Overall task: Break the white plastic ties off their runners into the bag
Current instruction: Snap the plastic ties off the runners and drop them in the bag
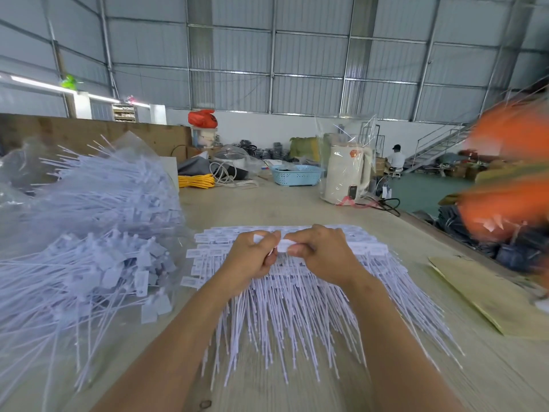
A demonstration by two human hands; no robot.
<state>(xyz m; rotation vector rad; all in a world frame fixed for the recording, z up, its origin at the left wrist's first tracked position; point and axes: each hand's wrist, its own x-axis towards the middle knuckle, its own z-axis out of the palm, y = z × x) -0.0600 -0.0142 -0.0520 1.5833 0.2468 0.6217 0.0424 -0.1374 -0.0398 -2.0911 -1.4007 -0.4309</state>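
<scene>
Nearest: two bare forearms reaching forward over a pale wooden table [297, 203]. Beneath them, a spread of white plastic ties [297, 316], tails fanned toward the camera, tag heads in rows at the far edge. Left hand [252, 257] and right hand [320, 254] meeting just above the far part of that spread, knuckles almost touching. Left fingers curled, thumb and forefinger pinching a white tag [259, 237]; right fingers curled likewise, pinching another white tag [285, 244] just beside it. Both tags held between the two hands, slightly above the rows of tag heads, the rest of the ties lying below and behind the wrists. Runner not clearly distinguishable under the fingers.

To the left, a clear plastic bag [89, 203] heaped with loose white ties, tails bristling outward. To the right, a flat piece of brown cardboard [487, 295] on the table edge, and beyond it a blurred orange mass [511, 173].

Farther along the table: coiled yellow cable [196, 181], a light blue basket [297, 175], a cream electric kettle [347, 173] wrapped in clear plastic. In the far background, a seated person [395, 159] near a metal staircase [439, 147].
</scene>
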